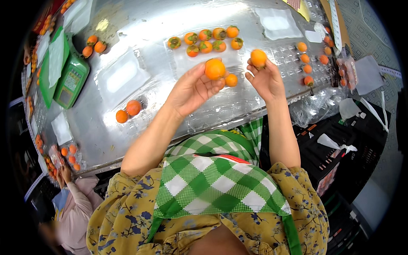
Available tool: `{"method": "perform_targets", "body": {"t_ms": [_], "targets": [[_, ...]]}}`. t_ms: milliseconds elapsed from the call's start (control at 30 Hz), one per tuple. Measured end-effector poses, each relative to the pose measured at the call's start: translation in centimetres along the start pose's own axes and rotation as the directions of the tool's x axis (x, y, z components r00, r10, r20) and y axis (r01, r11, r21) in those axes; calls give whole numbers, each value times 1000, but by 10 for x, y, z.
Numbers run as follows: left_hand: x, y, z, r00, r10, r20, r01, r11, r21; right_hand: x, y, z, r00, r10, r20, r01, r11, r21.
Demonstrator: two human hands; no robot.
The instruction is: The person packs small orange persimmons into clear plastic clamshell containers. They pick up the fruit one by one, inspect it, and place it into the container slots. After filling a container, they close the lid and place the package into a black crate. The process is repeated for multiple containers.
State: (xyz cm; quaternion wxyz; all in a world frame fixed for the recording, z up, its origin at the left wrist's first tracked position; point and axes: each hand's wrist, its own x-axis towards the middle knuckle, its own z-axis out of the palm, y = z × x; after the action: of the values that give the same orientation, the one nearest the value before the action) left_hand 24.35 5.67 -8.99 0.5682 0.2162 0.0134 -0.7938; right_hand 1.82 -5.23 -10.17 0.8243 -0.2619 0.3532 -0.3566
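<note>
Over the metal table, my left hand (pixel 194 87) grips an orange persimmon (pixel 215 69) between thumb and fingers. A second persimmon (pixel 231 80) shows at its fingertips; whether that hand holds it too, I cannot tell. To the right, my right hand (pixel 267 76) holds a persimmon (pixel 258 58) by its fingertips, stem end down. Just beyond both hands, several persimmons (pixel 205 47) with green calyxes up stand in two rows in a clear plastic tray (pixel 188 65). Clear plastic trays (pixel 220 110) also lie beneath and nearer my body.
Two persimmons (pixel 133 107) rest left of my left arm, near a white-lined tray (pixel 122 78). A green scale (pixel 71 79) stands farther left. At right, a clear moulded tray (pixel 287 63) holds several fruits. A co-worker (pixel 75 207) is at the lower left; crumpled plastic (pixel 315 106) lies at the right edge.
</note>
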Motion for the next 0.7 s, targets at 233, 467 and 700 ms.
{"method": "perform_targets", "body": {"t_ms": [233, 467, 700], "targets": [[-27, -18, -28, 998, -19, -63, 5, 976, -217, -26, 15, 19, 988, 47, 148, -64, 991, 114], [-50, -19, -19, 993, 94, -70, -86, 989, 117, -33, 25, 15, 973, 119, 200, -181, 928, 327], [-73, -20, -42, 997, 61, -50, -49, 977, 207, -33, 16, 4, 998, -5, 61, 12, 994, -111]]}}
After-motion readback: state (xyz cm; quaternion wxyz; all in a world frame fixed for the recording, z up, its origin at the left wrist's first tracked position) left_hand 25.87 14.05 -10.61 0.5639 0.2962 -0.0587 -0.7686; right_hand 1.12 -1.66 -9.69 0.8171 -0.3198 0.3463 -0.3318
